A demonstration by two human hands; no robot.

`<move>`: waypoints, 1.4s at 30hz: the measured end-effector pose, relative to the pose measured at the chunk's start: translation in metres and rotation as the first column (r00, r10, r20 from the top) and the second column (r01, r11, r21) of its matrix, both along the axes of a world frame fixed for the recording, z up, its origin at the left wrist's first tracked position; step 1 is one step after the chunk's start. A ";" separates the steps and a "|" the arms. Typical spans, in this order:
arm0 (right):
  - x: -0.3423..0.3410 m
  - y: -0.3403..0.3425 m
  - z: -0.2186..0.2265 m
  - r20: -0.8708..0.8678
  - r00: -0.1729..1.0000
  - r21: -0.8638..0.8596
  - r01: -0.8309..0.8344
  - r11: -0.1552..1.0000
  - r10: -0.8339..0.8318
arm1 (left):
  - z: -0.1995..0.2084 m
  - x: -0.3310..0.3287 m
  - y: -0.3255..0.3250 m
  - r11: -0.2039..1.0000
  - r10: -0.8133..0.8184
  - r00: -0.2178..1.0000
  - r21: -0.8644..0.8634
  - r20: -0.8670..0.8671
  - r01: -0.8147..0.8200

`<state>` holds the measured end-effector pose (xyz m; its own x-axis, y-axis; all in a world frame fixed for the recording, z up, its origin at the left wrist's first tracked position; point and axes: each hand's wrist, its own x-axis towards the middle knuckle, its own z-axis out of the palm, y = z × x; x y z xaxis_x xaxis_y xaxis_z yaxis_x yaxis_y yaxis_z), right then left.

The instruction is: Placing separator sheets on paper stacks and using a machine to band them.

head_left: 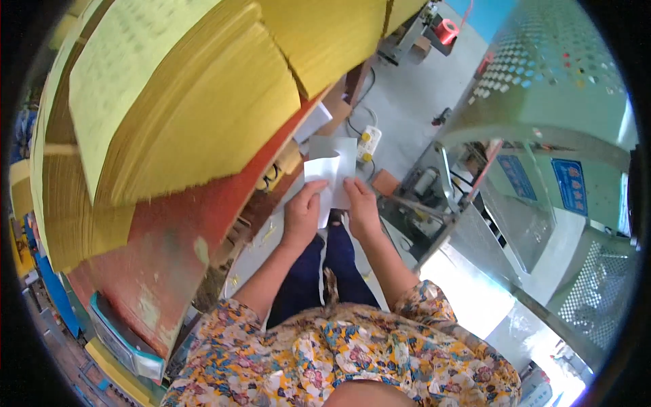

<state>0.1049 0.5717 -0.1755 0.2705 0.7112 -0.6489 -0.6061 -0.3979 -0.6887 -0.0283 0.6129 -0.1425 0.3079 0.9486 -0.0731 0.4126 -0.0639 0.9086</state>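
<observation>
Held in front of my body are a white sheet of paper (317, 169), curled along its upper right edge, and a greyish sheet (346, 154) partly behind it. My left hand (304, 211) pinches the white sheet by its left edge, thumb on top. On the other side, my right hand (361, 202) grips the right edge of the greyish sheet, its thumb also on top. The undersides of the sheets and the fingers beneath them are hidden.
Thick stacks of yellow paper (203, 129) lie on a worn red tabletop (163, 237) at left. Scissors (269, 178) rest on a shelf below its edge. A power strip (368, 144) lies beyond the sheets. Right stands a machine with a clear cover (515, 224).
</observation>
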 end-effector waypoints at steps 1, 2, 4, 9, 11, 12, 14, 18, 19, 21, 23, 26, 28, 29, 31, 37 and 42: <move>0.003 -0.011 0.021 -0.010 1.000 -0.017 0.026 1.000 -0.026 | 0.026 -0.006 -0.008 0.993 -0.001 1.000 -0.120 0.009 0.002; 0.008 -0.016 0.045 0.001 1.000 -0.005 0.017 1.000 -0.017 | 0.053 -0.016 -0.010 0.994 -0.059 0.997 -0.090 0.044 0.063; 0.016 -0.032 0.082 0.293 0.956 0.097 -0.042 0.994 0.012 | 0.086 -0.029 -0.016 0.989 -0.092 0.996 0.120 0.005 0.090; 0.009 -0.042 0.153 0.064 0.997 0.155 -0.062 0.986 0.052 | 0.145 -0.089 -0.054 0.968 0.051 0.973 0.252 -0.225 0.008; 0.013 -0.046 0.169 0.195 0.972 0.347 -0.193 0.918 0.131 | 0.165 -0.097 -0.063 0.947 0.074 0.976 0.322 -0.206 -0.004; 0.008 -0.043 0.183 0.360 0.911 0.362 -0.334 0.870 0.200 | 0.165 -0.107 -0.073 0.992 0.071 0.964 0.117 -0.256 -0.042; -0.016 -0.036 0.224 -0.296 0.937 0.444 -0.037 0.895 0.185 | 0.184 -0.123 -0.084 0.989 0.050 0.978 0.144 -0.203 -0.021; -0.058 -0.026 0.209 -0.256 0.823 0.425 -0.375 0.823 0.507 | 0.225 -0.144 -0.112 0.935 0.263 0.952 0.283 -0.155 -0.212; -0.068 -0.025 0.199 -0.191 0.819 0.399 -0.438 0.805 0.541 | 0.228 -0.147 -0.118 0.911 0.347 0.934 0.268 -0.082 -0.315; -0.079 -0.024 0.193 -0.136 0.770 0.392 -0.537 0.747 0.624 | 0.242 -0.146 -0.128 0.861 0.473 0.880 0.193 0.036 -0.471; -0.095 -0.019 0.193 -0.139 0.706 0.429 -0.590 0.685 0.695 | 0.238 -0.151 -0.132 0.801 0.551 0.805 0.131 0.219 -0.584; -0.120 -0.015 0.217 -0.140 0.530 0.393 -0.746 0.538 0.837 | 0.226 -0.171 -0.137 0.759 0.597 0.594 -0.141 0.538 -0.635; -0.133 -0.011 0.210 -0.060 0.477 0.390 -0.797 0.461 0.877 | 0.231 -0.187 -0.134 0.706 0.662 0.435 -0.312 0.611 -0.636; -0.149 -0.011 0.215 -0.036 0.505 0.400 -0.783 0.476 0.862 | 0.241 -0.202 -0.134 0.686 0.693 0.505 -0.255 0.515 -0.682; -0.168 -0.003 0.223 0.046 0.533 0.387 -0.789 0.477 0.845 | 0.239 -0.231 -0.132 0.675 0.702 0.599 -0.091 0.385 -0.732; -0.247 0.004 0.256 0.313 0.565 0.460 -0.794 0.398 0.763 | 0.283 -0.324 -0.114 0.627 0.737 0.644 0.149 0.204 -0.764; -0.286 0.025 0.264 0.363 0.695 0.522 -0.703 0.483 0.621 | 0.353 -0.401 -0.030 0.671 0.619 0.745 0.324 0.250 -0.667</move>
